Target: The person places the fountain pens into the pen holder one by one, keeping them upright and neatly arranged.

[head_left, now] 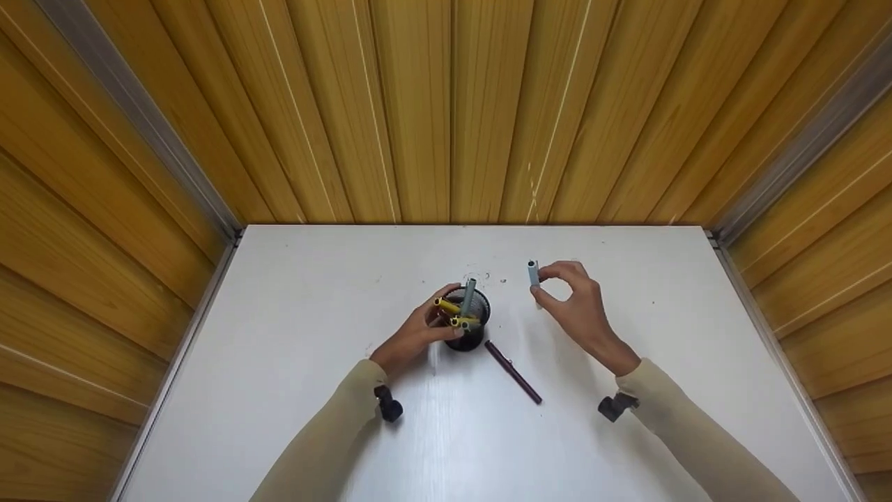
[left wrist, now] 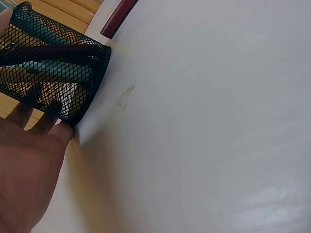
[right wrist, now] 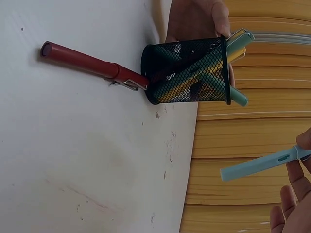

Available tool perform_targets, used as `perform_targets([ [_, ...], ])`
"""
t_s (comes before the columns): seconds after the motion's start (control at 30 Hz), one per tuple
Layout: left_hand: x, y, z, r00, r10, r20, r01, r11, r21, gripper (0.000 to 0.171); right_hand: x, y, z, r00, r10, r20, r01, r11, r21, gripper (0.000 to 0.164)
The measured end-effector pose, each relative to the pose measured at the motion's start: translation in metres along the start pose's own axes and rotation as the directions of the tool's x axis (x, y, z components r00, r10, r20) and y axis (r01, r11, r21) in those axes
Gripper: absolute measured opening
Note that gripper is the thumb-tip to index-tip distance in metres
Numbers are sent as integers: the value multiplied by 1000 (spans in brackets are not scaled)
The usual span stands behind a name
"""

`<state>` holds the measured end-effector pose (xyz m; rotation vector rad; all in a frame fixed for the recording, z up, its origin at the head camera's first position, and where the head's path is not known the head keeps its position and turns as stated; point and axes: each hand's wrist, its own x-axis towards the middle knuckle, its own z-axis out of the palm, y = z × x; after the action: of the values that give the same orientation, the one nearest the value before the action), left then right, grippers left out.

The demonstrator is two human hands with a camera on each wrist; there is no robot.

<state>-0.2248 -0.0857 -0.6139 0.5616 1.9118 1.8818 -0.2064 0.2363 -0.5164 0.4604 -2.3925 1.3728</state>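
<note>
My left hand (head_left: 411, 336) grips the side of a black mesh pen holder (right wrist: 187, 73) that stands upright on the white table. Several pens are in the holder; a green pen (head_left: 469, 296) and a yellow pen (head_left: 447, 305) stick out above its rim. To the right of the holder, my right hand (head_left: 582, 307) pinches a light blue pen (head_left: 534, 275) between thumb and fingers, up off the table. A dark red pen (head_left: 513, 371) with a metal clip lies on the table, its clip end close to the holder's base.
The white table (head_left: 293, 418) reaches back to a wood-panelled wall (head_left: 481, 111), with more panels at the left and right. Grey metal strips run along the corners. Small dark marks dot the tabletop behind the holder.
</note>
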Motion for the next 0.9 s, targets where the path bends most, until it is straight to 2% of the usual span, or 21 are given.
perform_targets([
  [0.53,0,0,0,1000,-28,-9,28,1000,14,92,8,-12,19,999,-26,26,24,997,79,27],
  [0.67,1,1,0,1000,-18,-10,18,1000,20,92,10,-15,23,999,-38,35,36,997,70,24],
  [0.9,0,2,1,999,-50,-13,50,999,14,85,13,-21,32,996,-75,56,72,996,61,21],
])
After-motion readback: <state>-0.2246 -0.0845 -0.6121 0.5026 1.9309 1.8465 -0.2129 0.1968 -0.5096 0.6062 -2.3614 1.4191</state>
